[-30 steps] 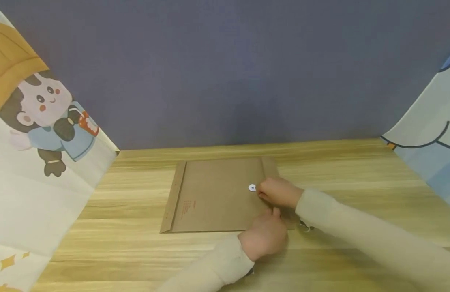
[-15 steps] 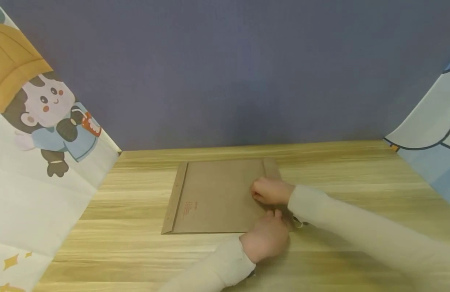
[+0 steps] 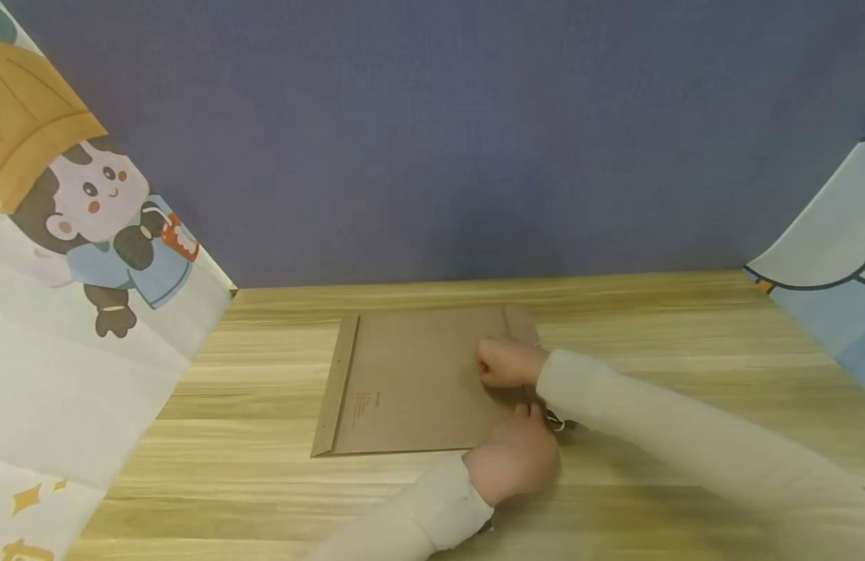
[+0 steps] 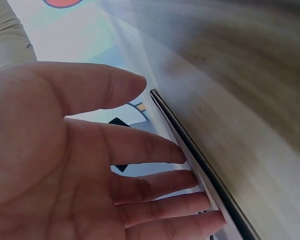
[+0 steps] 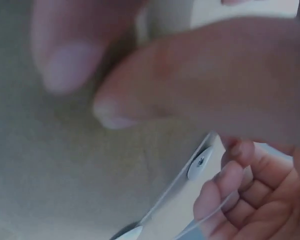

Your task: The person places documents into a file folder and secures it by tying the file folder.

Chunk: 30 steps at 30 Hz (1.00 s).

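Observation:
A brown kraft document envelope (image 3: pixel 418 374) lies flat on the wooden table. Over its right part is my right hand (image 3: pixel 506 362), fingers curled and thumb close to the index finger. A thin white string (image 5: pixel 170 187) runs beside two white button discs (image 5: pixel 199 163) in the right wrist view; my right fingers appear to pinch it, though the pinched stretch is hidden. At the envelope's near right corner, my left hand (image 3: pixel 513 460) touches the edge. In the left wrist view its fingers are nearly straight, fingertips against the envelope's edge (image 4: pixel 205 165).
The wooden table (image 3: pixel 685 374) extends around the envelope. A dark grey-blue panel (image 3: pixel 432 140) stands along its back edge. Printed cartoon sheets (image 3: pixel 103 234) hang at left and right. Red print (image 3: pixel 365 407) marks the envelope's left part.
My right hand has moved left and slightly up over the envelope, covering the white disc seen a second ago. My left hand stays nearly in place. The envelope's near edge has shifted slightly in view.

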Each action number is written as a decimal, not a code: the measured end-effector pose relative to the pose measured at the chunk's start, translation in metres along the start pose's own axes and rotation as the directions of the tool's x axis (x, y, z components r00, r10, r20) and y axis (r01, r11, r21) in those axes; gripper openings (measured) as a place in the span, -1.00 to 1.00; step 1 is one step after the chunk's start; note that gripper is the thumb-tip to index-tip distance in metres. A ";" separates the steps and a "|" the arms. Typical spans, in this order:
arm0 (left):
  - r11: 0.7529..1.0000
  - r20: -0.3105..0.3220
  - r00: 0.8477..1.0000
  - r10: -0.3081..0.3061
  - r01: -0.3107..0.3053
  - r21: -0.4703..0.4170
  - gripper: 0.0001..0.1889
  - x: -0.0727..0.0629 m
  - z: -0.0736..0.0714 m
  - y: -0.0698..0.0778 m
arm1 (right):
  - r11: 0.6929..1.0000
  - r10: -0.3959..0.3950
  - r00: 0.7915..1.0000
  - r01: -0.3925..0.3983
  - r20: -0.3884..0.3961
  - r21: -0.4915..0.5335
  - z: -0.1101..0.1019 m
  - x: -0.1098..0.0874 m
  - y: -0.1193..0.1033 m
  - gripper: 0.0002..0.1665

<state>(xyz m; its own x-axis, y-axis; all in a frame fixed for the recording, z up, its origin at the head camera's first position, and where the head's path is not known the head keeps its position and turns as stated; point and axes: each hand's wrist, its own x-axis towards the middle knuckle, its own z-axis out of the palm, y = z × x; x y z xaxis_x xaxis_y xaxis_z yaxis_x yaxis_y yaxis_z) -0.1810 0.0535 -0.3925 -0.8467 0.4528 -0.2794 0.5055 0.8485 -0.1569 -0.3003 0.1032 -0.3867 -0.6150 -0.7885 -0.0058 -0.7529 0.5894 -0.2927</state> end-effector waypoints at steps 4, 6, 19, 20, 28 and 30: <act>1.000 0.003 1.000 0.005 -0.005 -0.002 -0.74 0.001 0.001 -0.001 | 0.999 -0.015 1.000 0.015 0.003 0.050 0.000 0.004 0.001 -0.73; 1.000 0.006 1.000 0.012 -0.012 0.000 -0.72 0.001 0.001 -0.001 | 0.997 -0.028 1.000 0.028 -0.001 0.067 0.000 0.006 0.002 -0.74; 0.998 -0.023 0.999 0.042 -0.040 0.050 -0.73 0.001 0.000 -0.003 | 0.997 -0.062 0.998 0.062 0.005 0.046 -0.003 0.017 0.007 -0.83; 0.997 -0.023 0.999 0.045 -0.044 0.060 -0.75 0.001 0.000 -0.003 | 0.997 -0.061 0.998 0.061 0.004 0.040 -0.003 0.017 0.008 -0.83; 0.982 -0.024 0.995 0.093 -0.088 0.169 -0.83 0.000 0.001 -0.003 | 0.999 -0.033 0.999 0.033 -0.022 0.010 -0.001 0.021 0.014 -0.84; 0.982 -0.022 0.995 0.094 -0.089 0.167 -0.83 0.000 0.001 -0.004 | 1.000 -0.017 0.999 0.017 -0.032 0.001 -0.001 0.021 0.016 -0.86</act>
<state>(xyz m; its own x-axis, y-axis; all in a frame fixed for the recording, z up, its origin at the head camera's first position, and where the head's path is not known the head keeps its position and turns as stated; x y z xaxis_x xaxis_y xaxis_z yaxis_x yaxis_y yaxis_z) -0.1826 0.0502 -0.3927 -0.7987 0.5367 -0.2723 0.5998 0.7469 -0.2872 -0.3252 0.0965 -0.3903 -0.6091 -0.7925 0.0303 -0.7633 0.5754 -0.2936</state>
